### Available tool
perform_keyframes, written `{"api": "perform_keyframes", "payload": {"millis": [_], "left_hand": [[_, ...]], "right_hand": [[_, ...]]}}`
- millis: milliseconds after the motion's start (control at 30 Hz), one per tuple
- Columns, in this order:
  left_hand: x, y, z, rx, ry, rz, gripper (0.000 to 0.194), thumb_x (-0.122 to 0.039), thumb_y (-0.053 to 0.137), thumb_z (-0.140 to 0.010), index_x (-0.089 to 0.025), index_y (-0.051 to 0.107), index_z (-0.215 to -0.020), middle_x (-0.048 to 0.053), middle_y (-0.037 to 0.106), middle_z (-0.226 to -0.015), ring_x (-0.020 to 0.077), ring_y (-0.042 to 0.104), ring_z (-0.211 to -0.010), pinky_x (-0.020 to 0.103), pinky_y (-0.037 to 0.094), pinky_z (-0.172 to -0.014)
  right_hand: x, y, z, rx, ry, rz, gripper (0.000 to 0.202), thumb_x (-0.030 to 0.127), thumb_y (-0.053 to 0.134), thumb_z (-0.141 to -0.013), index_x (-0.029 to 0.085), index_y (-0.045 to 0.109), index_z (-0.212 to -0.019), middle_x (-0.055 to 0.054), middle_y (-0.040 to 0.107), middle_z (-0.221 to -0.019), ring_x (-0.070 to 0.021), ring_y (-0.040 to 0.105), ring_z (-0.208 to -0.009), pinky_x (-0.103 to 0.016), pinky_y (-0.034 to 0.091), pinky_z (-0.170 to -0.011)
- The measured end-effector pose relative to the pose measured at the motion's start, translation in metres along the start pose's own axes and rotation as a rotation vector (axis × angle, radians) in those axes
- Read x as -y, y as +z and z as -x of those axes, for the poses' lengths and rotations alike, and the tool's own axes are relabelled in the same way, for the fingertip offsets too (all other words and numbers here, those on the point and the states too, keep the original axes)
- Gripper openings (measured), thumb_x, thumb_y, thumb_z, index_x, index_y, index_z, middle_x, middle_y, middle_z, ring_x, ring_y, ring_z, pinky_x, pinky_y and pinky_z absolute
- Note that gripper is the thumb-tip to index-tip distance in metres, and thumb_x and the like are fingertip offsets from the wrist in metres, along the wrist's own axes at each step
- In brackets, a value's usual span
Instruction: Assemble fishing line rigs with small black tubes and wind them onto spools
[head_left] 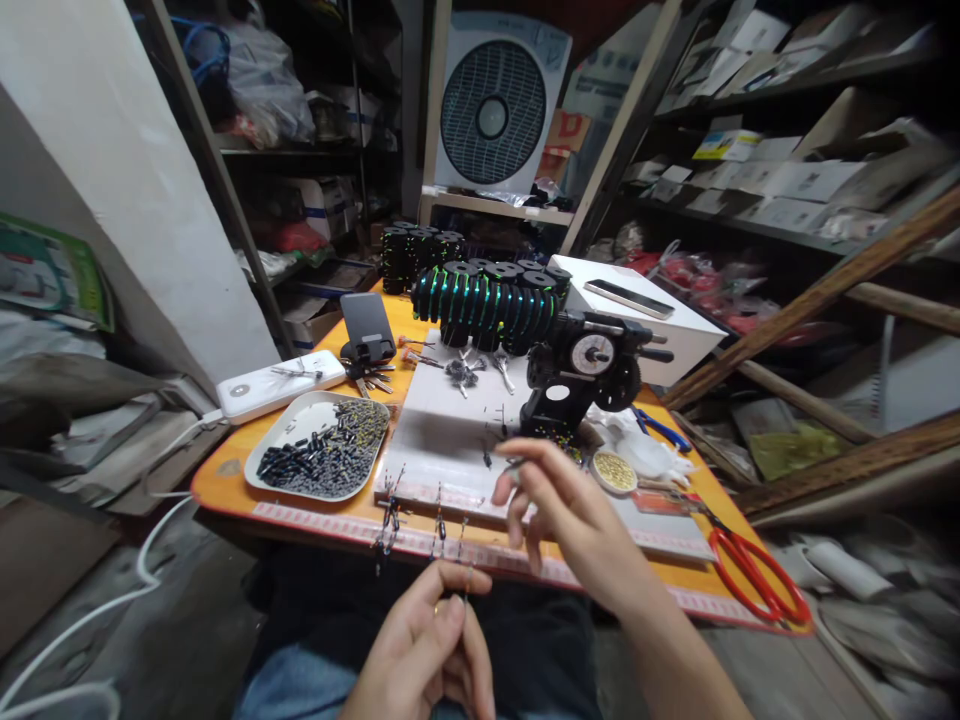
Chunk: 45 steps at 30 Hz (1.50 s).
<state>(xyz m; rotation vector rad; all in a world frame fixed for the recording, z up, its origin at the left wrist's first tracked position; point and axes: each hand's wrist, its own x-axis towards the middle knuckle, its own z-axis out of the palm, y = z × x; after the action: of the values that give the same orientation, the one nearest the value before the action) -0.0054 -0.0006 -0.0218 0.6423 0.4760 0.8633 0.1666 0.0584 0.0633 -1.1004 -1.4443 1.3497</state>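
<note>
My left hand (433, 640) is low in front of the table edge, thumb and forefinger pinched on a thin line (468, 580). My right hand (564, 512) is raised above the front of the board, fingers curled with the tips close together; something small and dark shows at them, too small to name. Between the hands and the tray, small dark pieces on thin wires (388, 520) hang along the table's front edge. Left of them stands a white tray (253, 462) of small dark and yellow-tipped pieces. A white board (427, 430) lies behind my hands.
A black winding device (559, 405) with a row of dark spools (491, 305) stands behind the board. Red-handled scissors (757, 580) lie at the right corner, near a round dish of yellow beads (615, 470). A phone (628, 297) rests on a white box (690, 335).
</note>
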Motion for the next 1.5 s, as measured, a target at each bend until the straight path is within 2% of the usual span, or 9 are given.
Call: {"api": "perform_keyframes", "payload": {"millis": [233,400,567,667,867,1067,1233,1333,1500], "left_hand": [[0.024,-0.009,-0.022,-0.059,0.08,-0.183,0.074,-0.056,0.051,-0.091,-0.019,0.026,-0.149,0.004,0.071,-0.07,0.0155,0.067,-0.046,0.026,0.053,-0.051],[0.014,-0.016,-0.005,-0.187,0.077,-0.669,0.078,-0.053,0.038,-0.097,-0.015,0.003,-0.155,0.007,0.072,-0.072,0.0147,0.063,-0.044,0.023,0.046,-0.046],[-0.02,-0.013,0.015,-0.285,0.158,-1.215,0.055,-0.037,0.053,-0.094,-0.02,0.043,-0.145,0.001,0.066,-0.053,0.0166,0.058,-0.044,0.024,0.042,-0.05],[-0.041,-0.001,0.011,-0.37,0.436,-1.244,0.03,-0.029,0.061,-0.089,-0.029,0.069,-0.118,0.004,0.073,-0.076,0.0205,0.067,-0.068,0.025,0.048,-0.067],[-0.071,0.037,-0.028,-0.231,0.605,-1.205,0.037,-0.022,0.044,-0.097,-0.027,0.054,-0.132,0.008,0.056,-0.123,0.0221,0.054,-0.111,0.03,0.039,-0.097],[-0.058,0.056,-0.043,-0.004,0.311,-0.828,0.033,-0.036,0.039,-0.1,-0.017,0.062,-0.086,0.006,0.059,-0.088,0.0198,0.054,-0.089,0.031,0.039,-0.085],[-0.019,0.041,-0.034,0.178,0.092,-0.022,0.044,-0.042,0.038,-0.099,-0.014,0.056,-0.069,0.002,0.06,-0.051,0.0131,0.057,-0.051,0.029,0.047,-0.066],[-0.004,0.029,-0.026,0.311,-0.012,0.331,0.042,-0.041,0.042,-0.099,-0.01,0.064,-0.081,0.012,0.076,-0.065,0.0181,0.072,-0.06,0.026,0.053,-0.063],[-0.009,0.027,-0.01,0.322,-0.104,0.395,0.043,-0.036,0.039,-0.101,-0.007,0.069,-0.094,0.02,0.077,-0.087,0.0185,0.077,-0.076,0.017,0.054,-0.062]], "right_hand": [[0.033,-0.018,-0.066,-0.304,-0.318,0.477,0.036,0.033,0.048,-0.096,0.021,0.051,-0.129,0.003,0.06,-0.066,-0.0105,0.048,-0.046,-0.023,0.037,-0.047],[0.029,-0.02,-0.089,-0.303,-0.31,0.474,0.015,0.03,0.06,-0.087,0.017,0.067,-0.085,0.002,0.056,-0.051,-0.0125,0.048,-0.046,-0.024,0.033,-0.048],[0.034,-0.022,-0.069,-0.222,-0.209,0.299,0.029,0.042,0.055,-0.091,0.018,0.062,-0.077,0.004,0.054,-0.051,-0.0062,0.039,-0.038,-0.019,0.027,-0.038],[0.04,-0.023,-0.05,-0.112,-0.146,0.149,0.03,0.044,0.053,-0.093,0.018,0.06,-0.078,0.005,0.056,-0.052,-0.0036,0.037,-0.034,-0.015,0.026,-0.034],[0.047,-0.022,-0.02,0.092,-0.022,-0.102,0.03,0.04,0.055,-0.093,0.016,0.062,-0.078,0.002,0.062,-0.054,-0.0029,0.041,-0.028,-0.012,0.027,-0.028],[0.038,-0.013,-0.011,0.124,0.08,-0.34,0.033,0.043,0.06,-0.089,0.015,0.058,-0.072,0.0,0.062,-0.05,-0.0021,0.039,-0.026,-0.009,0.025,-0.027],[0.019,-0.005,-0.014,0.07,0.157,-0.482,0.039,0.047,0.061,-0.087,0.018,0.049,-0.064,0.006,0.049,-0.039,-0.0001,0.026,-0.024,-0.008,0.018,-0.024],[0.013,-0.001,-0.015,0.066,0.178,-0.531,0.038,0.046,0.063,-0.085,0.018,0.048,-0.064,0.007,0.048,-0.039,0.0004,0.023,-0.024,-0.008,0.018,-0.024],[0.014,0.001,-0.015,0.08,0.185,-0.564,0.036,0.043,0.064,-0.086,0.017,0.05,-0.064,0.006,0.049,-0.04,0.0007,0.024,-0.025,-0.007,0.019,-0.025]]}}
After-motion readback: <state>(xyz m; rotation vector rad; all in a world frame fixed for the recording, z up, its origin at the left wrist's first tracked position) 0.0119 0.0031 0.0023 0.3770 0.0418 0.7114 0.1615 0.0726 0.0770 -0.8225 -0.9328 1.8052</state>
